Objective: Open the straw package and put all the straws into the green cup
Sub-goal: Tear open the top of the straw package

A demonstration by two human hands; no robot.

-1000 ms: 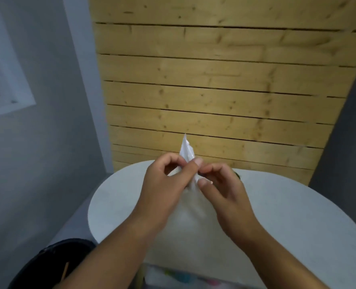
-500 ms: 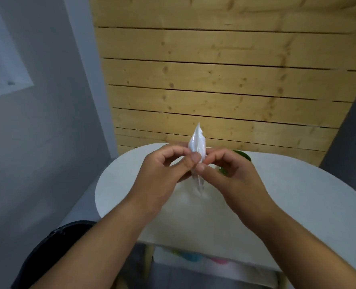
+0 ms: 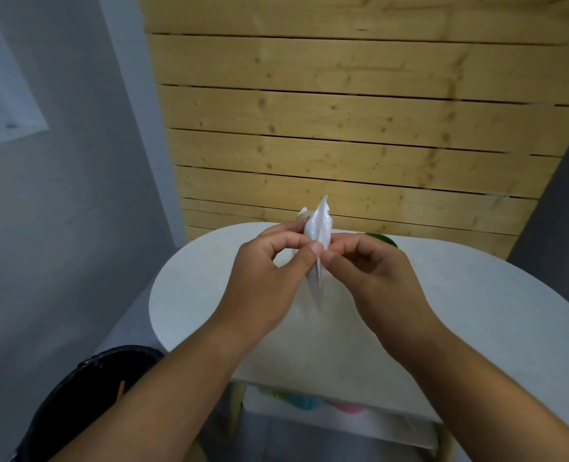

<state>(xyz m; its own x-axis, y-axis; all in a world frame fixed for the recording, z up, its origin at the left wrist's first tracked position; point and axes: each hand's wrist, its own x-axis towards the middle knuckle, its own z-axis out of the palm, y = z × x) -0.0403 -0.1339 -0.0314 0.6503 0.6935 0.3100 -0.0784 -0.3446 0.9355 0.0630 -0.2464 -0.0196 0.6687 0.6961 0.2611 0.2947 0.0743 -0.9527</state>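
Observation:
I hold a clear, shiny straw package [image 3: 318, 228] upright above the table, edge-on to the camera. My left hand [image 3: 269, 278] pinches its left side between thumb and forefinger. My right hand [image 3: 373, 278] pinches the right side at the same height, thumbs almost touching. The package's top sticks up above my fingers and its lower end hangs down between my hands. The straws inside cannot be made out. The green cup [image 3: 381, 240] stands on the table behind my right hand; only a sliver of its rim shows.
A white oval table [image 3: 476, 311] with wooden legs stands against a wooden plank wall [image 3: 343, 128]. A lower shelf holds blurred coloured items [image 3: 306, 401]. A black bin [image 3: 86, 395] sits on the floor at lower left. Grey walls flank both sides.
The view has tilted, so my hands and the package sit a little lower in frame. Both hands keep their pinch; a small flap now shows at the package's upper left.

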